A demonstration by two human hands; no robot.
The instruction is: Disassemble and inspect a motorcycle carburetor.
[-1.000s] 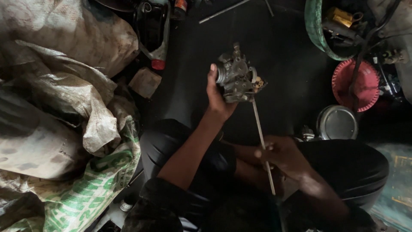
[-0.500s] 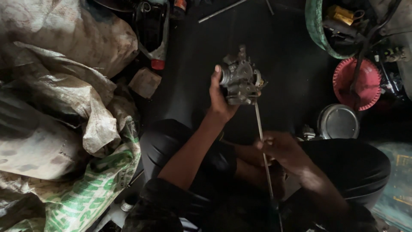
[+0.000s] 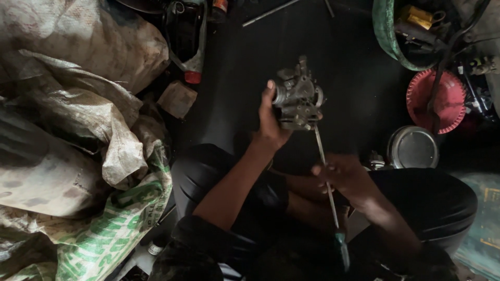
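So from my feed: left hand [image 3: 272, 122] is wrapped around a grimy metal carburetor [image 3: 298, 100], held up over the dark floor [image 3: 344, 62] in front of the knees. Right hand [image 3: 344, 177] is closed on the shaft of a long screwdriver [image 3: 325, 171], whose tip touches the carburetor's lower right side and whose handle sits down by the lap. Sacks [image 3: 78, 130] are piled on the left, a dark bottle [image 3: 188, 39] just beside them, and a red lid [image 3: 435, 101] and a round tin [image 3: 414, 148] sit off to the right
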